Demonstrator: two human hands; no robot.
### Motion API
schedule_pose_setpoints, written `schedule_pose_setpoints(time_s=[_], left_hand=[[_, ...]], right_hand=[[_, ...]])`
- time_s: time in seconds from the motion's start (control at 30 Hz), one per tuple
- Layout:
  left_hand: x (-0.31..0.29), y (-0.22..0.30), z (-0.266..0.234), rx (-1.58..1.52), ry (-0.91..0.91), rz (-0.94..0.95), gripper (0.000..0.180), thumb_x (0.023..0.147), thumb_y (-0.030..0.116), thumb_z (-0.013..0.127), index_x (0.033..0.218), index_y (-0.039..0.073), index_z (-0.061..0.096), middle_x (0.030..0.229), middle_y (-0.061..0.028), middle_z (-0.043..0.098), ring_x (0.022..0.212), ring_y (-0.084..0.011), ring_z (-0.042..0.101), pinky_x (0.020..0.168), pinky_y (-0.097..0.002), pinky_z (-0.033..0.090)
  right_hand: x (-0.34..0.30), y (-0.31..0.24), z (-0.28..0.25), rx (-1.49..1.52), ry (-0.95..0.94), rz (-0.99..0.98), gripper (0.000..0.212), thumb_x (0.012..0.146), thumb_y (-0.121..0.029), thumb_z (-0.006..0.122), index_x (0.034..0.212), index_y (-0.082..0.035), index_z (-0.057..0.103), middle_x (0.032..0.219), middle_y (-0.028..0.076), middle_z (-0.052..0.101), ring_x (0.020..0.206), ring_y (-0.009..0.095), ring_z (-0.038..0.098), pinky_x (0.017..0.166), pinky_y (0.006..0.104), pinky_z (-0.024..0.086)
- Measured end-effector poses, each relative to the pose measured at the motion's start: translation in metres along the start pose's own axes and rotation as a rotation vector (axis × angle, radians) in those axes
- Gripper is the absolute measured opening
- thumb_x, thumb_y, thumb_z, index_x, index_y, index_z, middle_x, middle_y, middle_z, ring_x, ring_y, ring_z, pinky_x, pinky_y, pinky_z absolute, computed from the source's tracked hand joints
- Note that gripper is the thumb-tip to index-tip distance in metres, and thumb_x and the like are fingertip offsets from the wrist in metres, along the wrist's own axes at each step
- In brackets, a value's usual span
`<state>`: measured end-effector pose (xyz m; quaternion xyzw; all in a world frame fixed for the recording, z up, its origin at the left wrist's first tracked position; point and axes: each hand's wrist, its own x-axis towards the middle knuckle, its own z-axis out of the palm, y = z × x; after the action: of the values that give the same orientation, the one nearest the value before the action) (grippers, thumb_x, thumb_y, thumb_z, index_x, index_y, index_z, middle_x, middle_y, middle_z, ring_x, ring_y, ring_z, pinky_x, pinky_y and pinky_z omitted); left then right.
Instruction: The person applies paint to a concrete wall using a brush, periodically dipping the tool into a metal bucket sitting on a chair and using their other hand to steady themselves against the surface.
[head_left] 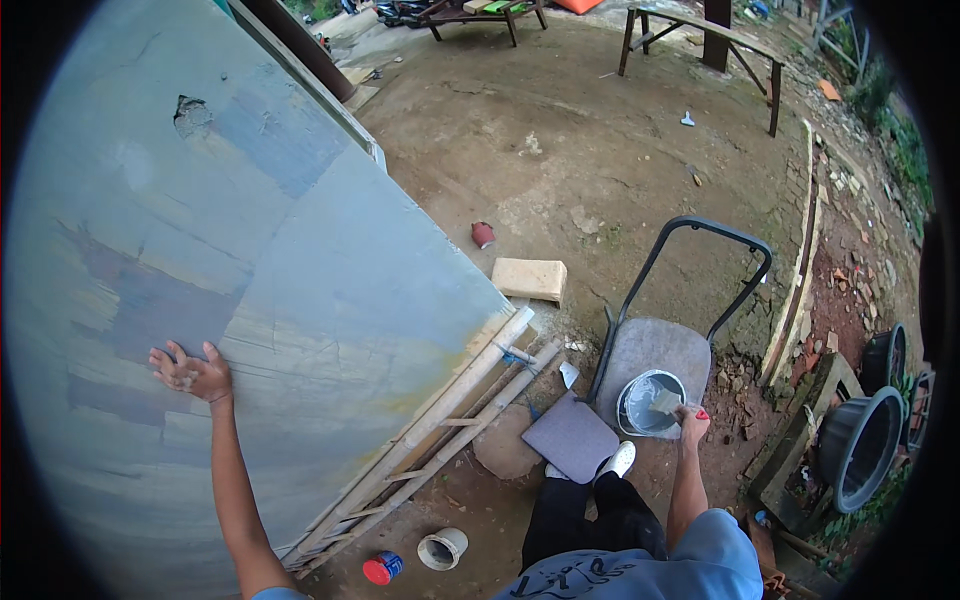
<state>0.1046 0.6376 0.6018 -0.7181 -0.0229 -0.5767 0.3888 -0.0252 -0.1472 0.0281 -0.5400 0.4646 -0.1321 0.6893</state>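
My left hand (pixel 197 375) rests with fingers spread against a patchy grey-blue wall (pixel 340 260), beside a darker unpainted-looking patch. In my closed right hand (pixel 690 428) is a paintbrush (pixel 664 402) with a red handle end. Its pale bristles are over the mouth of a white bucket (pixel 624 416) with grey-blue paint inside. That bucket stands on the worn seat of a metal-framed chair (pixel 655 345). A grey square pad (pixel 571 437) lies in front of the chair, by my shoes.
A bamboo ladder (pixel 430 440) lies along the wall's foot. Near it stand a small pail (pixel 442 549) and a red-lidded can (pixel 382 568). Beyond are a pale block (pixel 529 279), a reddish pot (pixel 483 235) and a wooden bench (pixel 705 25). Grey tubs (pixel 868 450) stand at right.
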Motion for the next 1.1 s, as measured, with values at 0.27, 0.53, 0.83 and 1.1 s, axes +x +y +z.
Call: schedule_pose_setpoints(time_s=[0.27,0.53,0.83,1.1], left_hand=[[0.002,0.011,-0.002,-0.021,0.037,-0.136,0.064,0.096,0.046,0.048,0.149,0.011,0.036,0.153,-0.0187,0.032,0.144,-0.0392,0.028,0.116,-0.0566,0.023],[-0.003,0.012,-0.011,-0.079,0.033,-0.189,0.06,0.094,0.043,0.048,0.145,0.012,0.042,0.153,-0.0179,0.038,0.142,-0.0365,0.034,0.116,-0.0561,0.025],[-0.009,0.015,0.001,-0.126,0.017,-0.276,0.061,0.092,0.045,0.05,0.147,0.018,0.042,0.155,-0.0125,0.037,0.144,-0.0333,0.032,0.118,-0.056,0.023],[-0.029,0.027,0.003,-0.141,0.02,-0.315,0.066,0.091,0.046,0.049,0.151,0.02,0.038,0.158,-0.011,0.033,0.146,-0.0325,0.03,0.118,-0.056,0.021]], right_hand=[[-0.02,-0.101,-0.045,0.533,-0.277,0.177,0.026,0.091,-0.011,0.065,0.115,-0.003,0.061,0.101,0.004,0.068,0.089,0.015,0.065,0.08,0.028,0.054],[-0.083,-0.247,0.045,0.748,-0.578,0.019,0.03,0.094,-0.016,0.063,0.12,0.0,0.062,0.11,0.007,0.068,0.099,0.016,0.064,0.089,0.0291,0.052],[-0.206,-0.341,0.209,0.646,-0.977,0.107,0.029,0.097,-0.014,0.061,0.122,0.001,0.062,0.117,0.011,0.066,0.105,0.019,0.063,0.089,0.0319,0.057],[-0.303,-0.344,0.28,0.412,-1.196,0.173,0.033,0.096,-0.016,0.061,0.127,-0.005,0.06,0.107,0.009,0.067,0.098,0.021,0.066,0.088,0.0359,0.057]])
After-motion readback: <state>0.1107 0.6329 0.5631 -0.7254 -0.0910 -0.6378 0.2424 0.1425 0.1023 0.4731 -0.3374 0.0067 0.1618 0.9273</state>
